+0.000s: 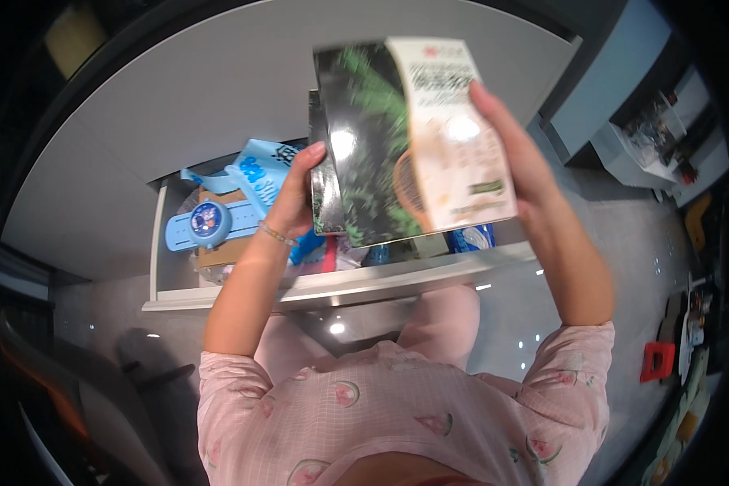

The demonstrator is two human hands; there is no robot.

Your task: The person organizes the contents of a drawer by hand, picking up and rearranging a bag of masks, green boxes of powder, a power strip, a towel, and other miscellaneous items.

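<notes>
Two glossy printed boxes, overlapping, are between my hands above an open drawer point(401, 277). The front box point(370, 146) is black with green leaves on one side and white with writing on the other. My right hand point(510, 140) grips its right edge, thumb on the face. Behind and to its left is a second dark leafy box point(325, 176), and my left hand point(297, 191) is closed round its left edge; the fingers are hidden. Under them the drawer holds a light blue watch-shaped item point(209, 223), a light blue bag point(261, 161), a brown cardboard box point(219, 258) and a blue packet point(472, 238).
The grey cabinet front point(219, 91) rises behind the drawer. My knees are just below the drawer's front edge. A dark chair point(97, 395) stands at the lower left. At the right are a white shelf unit point(635, 161) with small items and a red object point(657, 362).
</notes>
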